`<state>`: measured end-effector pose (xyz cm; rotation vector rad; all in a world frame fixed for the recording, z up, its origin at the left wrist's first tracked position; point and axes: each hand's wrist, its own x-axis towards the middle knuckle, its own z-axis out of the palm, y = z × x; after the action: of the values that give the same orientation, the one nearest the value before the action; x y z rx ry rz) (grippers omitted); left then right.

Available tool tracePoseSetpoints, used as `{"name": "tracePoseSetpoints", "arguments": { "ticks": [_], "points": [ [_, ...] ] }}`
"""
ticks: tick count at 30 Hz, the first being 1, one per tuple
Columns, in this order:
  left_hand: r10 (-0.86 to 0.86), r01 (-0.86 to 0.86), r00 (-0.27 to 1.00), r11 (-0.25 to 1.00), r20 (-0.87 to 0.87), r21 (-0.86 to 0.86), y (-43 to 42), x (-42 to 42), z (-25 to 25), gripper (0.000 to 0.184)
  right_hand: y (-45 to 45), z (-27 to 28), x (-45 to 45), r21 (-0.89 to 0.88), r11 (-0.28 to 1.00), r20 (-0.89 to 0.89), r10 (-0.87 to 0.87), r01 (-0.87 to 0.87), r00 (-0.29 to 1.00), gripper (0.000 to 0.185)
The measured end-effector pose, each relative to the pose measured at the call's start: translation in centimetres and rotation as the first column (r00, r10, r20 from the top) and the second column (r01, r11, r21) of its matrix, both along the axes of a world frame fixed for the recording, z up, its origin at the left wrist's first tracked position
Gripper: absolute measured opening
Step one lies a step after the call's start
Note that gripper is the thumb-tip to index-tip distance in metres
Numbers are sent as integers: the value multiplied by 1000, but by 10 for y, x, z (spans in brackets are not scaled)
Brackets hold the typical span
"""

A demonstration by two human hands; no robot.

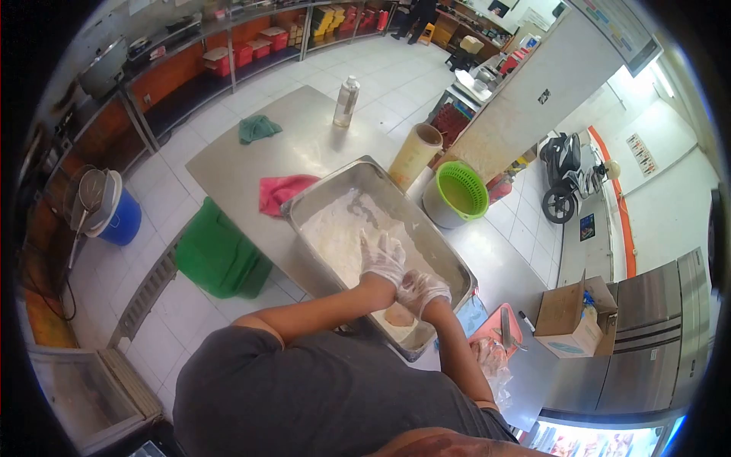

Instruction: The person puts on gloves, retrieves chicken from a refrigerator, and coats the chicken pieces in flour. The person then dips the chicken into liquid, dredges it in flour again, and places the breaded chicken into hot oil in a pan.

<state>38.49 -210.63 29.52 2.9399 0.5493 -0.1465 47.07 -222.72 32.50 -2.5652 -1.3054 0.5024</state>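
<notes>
A deep metal tray (449,263) of white powder stands on the steel table. My left hand (382,257), in a thin clear glove, lies over the powder with its fingers apart. Close beside its wrist is my right hand (422,292), also gloved, with its fingers bent together; what they hold, if anything, is hidden. A pale, rounded piece (399,314) sits in the powder at the tray's near end, below my right hand.
A pink cloth (283,193), a green cloth (259,129), a bottle (346,102), a yellowish cylinder (416,156) and a green basket in a pot (461,189) surround the tray. To the right are a pink tray (505,326) and cardboard box (567,320). A green bin (217,251) stands left.
</notes>
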Motion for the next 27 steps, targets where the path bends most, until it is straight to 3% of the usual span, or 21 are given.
{"name": "tracePoseSetpoints", "arguments": {
  "ticks": [3, 5, 6, 8, 9, 11, 12, 13, 14, 15, 17, 18, 19, 20, 21, 22, 23, 24, 26, 27],
  "points": [
    [39, -40, 998, 999, 51, 30, -7, -1, -14, 80, 3, 0, -6, 23, 998, 38, -53, 52, 998, 27],
    [48, -65, 992, 986, -117, -151, -12, -10, 7, 73, 9, 3, -6, -89, 989, 243, -91, 116, 966, 20],
    [51, -68, 992, 986, -114, -151, -11, -6, 8, 73, 9, 8, -5, -88, 990, 247, -89, 113, 965, 20],
    [-141, 70, 979, 912, -150, -404, -1, 3, 8, 70, 8, 18, -6, 79, 996, 336, -56, 31, 940, 14],
    [-141, 69, 978, 913, -152, -403, 8, 12, 4, 70, 7, 18, -10, 80, 996, 333, -56, 31, 941, 14],
    [-239, 150, 967, 808, -85, -570, 29, 40, -20, 76, 6, 16, -19, 189, 980, 413, -20, -64, 910, 12],
    [-76, 48, 997, 838, -29, -544, 34, 63, -49, 80, 6, 14, -19, 189, 980, 415, -23, -62, 910, 12],
    [89, -58, 995, 850, 34, -524, 36, 81, -70, 84, 7, 11, -17, 304, 952, 404, -146, 18, 903, 15],
    [234, -162, 970, 828, 69, -538, 31, 71, -41, 87, 9, 8, -14, 416, 905, 380, -265, 92, 886, 19],
    [306, -213, 948, 811, 84, -546, 25, 60, -11, 88, 11, 7, -10, 416, 905, 384, -264, 89, 885, 19],
    [486, -343, 867, 745, 113, -572, 14, 47, 36, 92, 14, 6, -4, 234, 938, 335, -323, 254, 885, 18],
    [586, -418, 801, 693, 121, -587, 10, 48, 43, 93, 14, 11, -9, 236, 938, 335, -324, 255, 885, 18],
    [583, -416, 803, 696, 122, -585, 12, 63, 19, 93, 14, 22, -18, 211, 966, 366, -223, 153, 903, 19],
    [609, -245, 748, 623, 264, -743, 15, 81, -18, 91, 13, 29, -24, 181, 982, 395, -120, 51, 911, 19],
    [631, -28, 677, 536, 378, -844, 18, 100, -53, 90, 9, 30, -26, 181, 982, 394, -124, 56, 911, 19],
    [728, 286, 604, 183, 325, -940, 16, 97, -50, 88, 6, 29, -28, 211, 976, 478, -62, -46, 876, 19],
    [793, 513, 593, -237, 141, -825, 11, 94, -46, 86, 3, 29, -30, 231, 962, 559, -6, -149, 829, 19],
    [782, 597, 623, -467, 10, -652, 8, 90, -43, 85, 0, 28, -28, 231, 962, 558, -10, -144, 830, 19],
    [722, 654, 684, -672, -108, -347, 6, 74, -26, 81, -2, 26, -23, 323, 917, 570, 10, -235, 822, 18],
    [706, 677, 695, -706, -136, -209, 7, 68, -16, 80, -1, 24, -25, 327, 917, 563, 4, -227, 827, 18]
  ]
}}
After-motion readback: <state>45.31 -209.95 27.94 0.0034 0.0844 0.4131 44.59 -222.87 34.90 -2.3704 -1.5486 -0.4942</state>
